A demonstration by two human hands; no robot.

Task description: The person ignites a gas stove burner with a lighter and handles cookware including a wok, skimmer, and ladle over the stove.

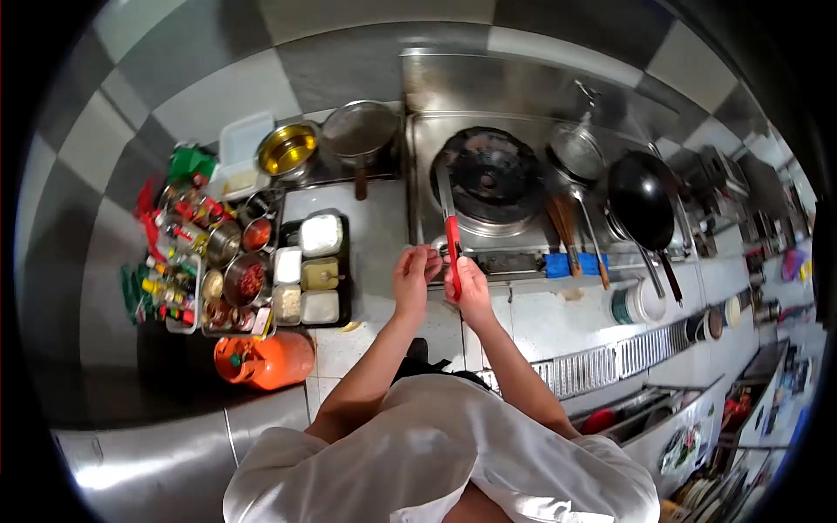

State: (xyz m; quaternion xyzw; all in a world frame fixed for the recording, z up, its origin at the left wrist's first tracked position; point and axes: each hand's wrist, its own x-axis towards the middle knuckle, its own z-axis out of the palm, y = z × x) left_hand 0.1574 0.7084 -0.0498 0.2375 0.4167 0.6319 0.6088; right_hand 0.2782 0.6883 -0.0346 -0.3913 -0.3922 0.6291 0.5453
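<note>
Right hand (472, 286) grasps red handle of long tool (452, 231); metal end overlaps left side of black burner (514, 161) in view. Left hand (413, 279) beside tool, fingers bent; cannot tell whether holding anything. Black wok (641, 200) right of burner.

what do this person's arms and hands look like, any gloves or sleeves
The ungloved left hand and ungloved right hand are both bare, and no watch or bracelet shows on either wrist. The forearms are uncovered too. Above them is a loose white cloth shirt with short sleeves. Any rings would be too small to tell.
</note>
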